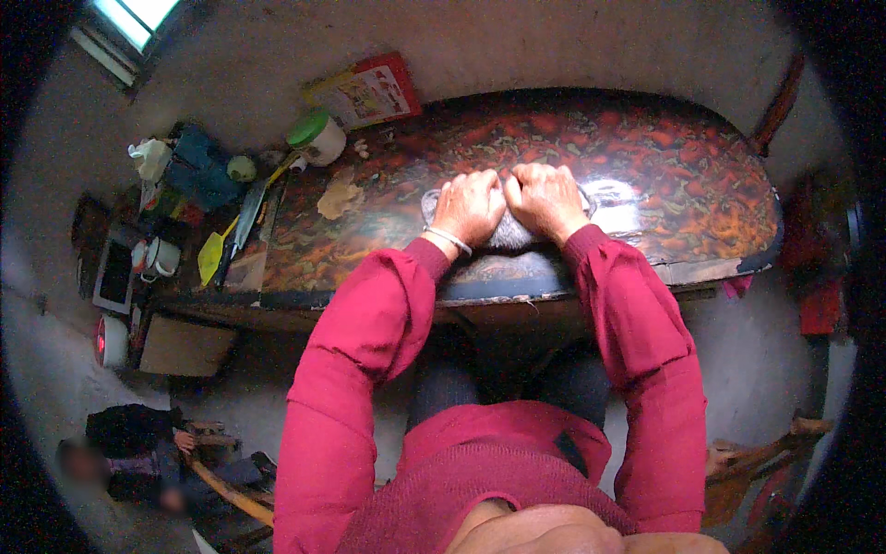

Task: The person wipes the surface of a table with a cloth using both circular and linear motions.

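Left hand (469,205) and right hand (546,201) sit side by side on top of a gray cloth (509,234), with their thumbs close together in the middle. The fingers are bent and close, not spread wide. They hide most of what is under them, so I cannot tell if they pinch the cloth or just rest on it. The cloth is on the near part of the counter (664,148), close to its edge. It looks longer from left to right than from near to far. One bit pokes out to the left of the left hand, a small bit shows to the right of the right hand, and a fuzzy lump shows between them on the near side. So the cloth is right under both hands, and neither one is nearer to it. A white band (449,241) goes around the left wrist. To the far left on the counter is a white tub with a green lid (320,140), and a flat tan patch (341,195) is between it and the left hand.
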### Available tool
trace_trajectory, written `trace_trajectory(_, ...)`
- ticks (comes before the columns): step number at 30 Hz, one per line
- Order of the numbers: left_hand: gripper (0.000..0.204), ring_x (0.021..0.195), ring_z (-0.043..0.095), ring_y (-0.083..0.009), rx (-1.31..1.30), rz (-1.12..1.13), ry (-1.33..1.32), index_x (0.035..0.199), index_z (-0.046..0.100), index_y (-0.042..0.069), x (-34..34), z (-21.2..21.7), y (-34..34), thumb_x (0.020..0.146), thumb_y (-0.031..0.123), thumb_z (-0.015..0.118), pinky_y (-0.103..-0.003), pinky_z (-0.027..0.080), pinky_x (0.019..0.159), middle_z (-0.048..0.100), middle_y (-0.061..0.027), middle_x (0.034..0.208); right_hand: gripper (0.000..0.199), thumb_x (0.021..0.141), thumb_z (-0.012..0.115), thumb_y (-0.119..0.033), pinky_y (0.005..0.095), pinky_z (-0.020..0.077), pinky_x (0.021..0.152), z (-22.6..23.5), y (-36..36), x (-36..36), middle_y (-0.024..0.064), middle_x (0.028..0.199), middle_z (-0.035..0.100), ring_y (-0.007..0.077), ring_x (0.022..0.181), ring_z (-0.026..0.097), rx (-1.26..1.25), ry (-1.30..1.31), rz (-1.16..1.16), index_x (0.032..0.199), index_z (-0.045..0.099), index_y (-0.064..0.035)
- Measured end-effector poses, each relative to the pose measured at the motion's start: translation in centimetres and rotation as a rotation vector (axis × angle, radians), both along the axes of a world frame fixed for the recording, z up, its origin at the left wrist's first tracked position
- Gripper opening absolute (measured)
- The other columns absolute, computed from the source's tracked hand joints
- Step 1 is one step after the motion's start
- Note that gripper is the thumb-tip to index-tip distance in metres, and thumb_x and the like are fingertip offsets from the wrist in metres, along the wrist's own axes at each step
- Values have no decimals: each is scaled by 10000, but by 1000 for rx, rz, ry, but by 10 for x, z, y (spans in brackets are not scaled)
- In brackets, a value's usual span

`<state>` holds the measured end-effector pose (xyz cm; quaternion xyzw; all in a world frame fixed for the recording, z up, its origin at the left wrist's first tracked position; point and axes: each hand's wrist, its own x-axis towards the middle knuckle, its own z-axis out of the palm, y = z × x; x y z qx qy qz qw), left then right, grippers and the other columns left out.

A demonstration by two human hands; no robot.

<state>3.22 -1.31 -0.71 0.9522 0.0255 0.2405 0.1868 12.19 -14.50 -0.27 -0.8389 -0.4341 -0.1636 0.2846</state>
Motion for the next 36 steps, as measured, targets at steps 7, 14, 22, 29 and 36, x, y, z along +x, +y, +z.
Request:
trace_trajectory(7, 234, 803, 590, -407, -15, 82, 15, 822, 574, 47, 48, -6, 28, 817, 250, 457, -499, 461, 719, 621, -208, 803, 287, 826, 492, -270, 485, 495, 698, -1, 29, 45, 191, 795, 664, 362, 757, 644, -4, 15, -72, 744, 657, -51)
trace_trajectory(14, 250, 806, 601, -412, 4, 145, 7, 827, 590, 44, 51, -8, 27, 812, 252, 453, -508, 468, 719, 629, -227, 824, 286, 837, 474, -294, 473, 466, 706, -10, 34, 48, 143, 835, 687, 311, 798, 660, -40, -33, -147, 752, 666, -100)
trace_trajectory(22, 207, 773, 576, -382, 81, 80, -38, 822, 550, 57, 2, -10, 2, 820, 238, 448, -499, 452, 707, 604, -181, 790, 245, 818, 504, -287, 450, 424, 635, -14, 2, 1, 111, 716, 669, 274, 684, 654, 35, -147, -95, 690, 637, -127)
trace_trajectory(29, 184, 808, 552, -346, 83, 4, -21, 876, 547, 90, -43, -11, -21, 794, 255, 533, -460, 429, 725, 587, -127, 828, 220, 806, 537, -263, 442, 441, 612, -14, -25, -40, 119, 655, 645, 291, 626, 637, 108, -153, -29, 666, 619, -115)
trace_trajectory(36, 176, 791, 534, -380, 56, -65, -39, 839, 525, 56, -49, -5, -29, 817, 225, 481, -479, 423, 707, 571, -164, 813, 231, 803, 527, -268, 442, 458, 618, -10, -34, -49, 135, 686, 653, 297, 651, 644, 85, -92, 11, 677, 629, -104)
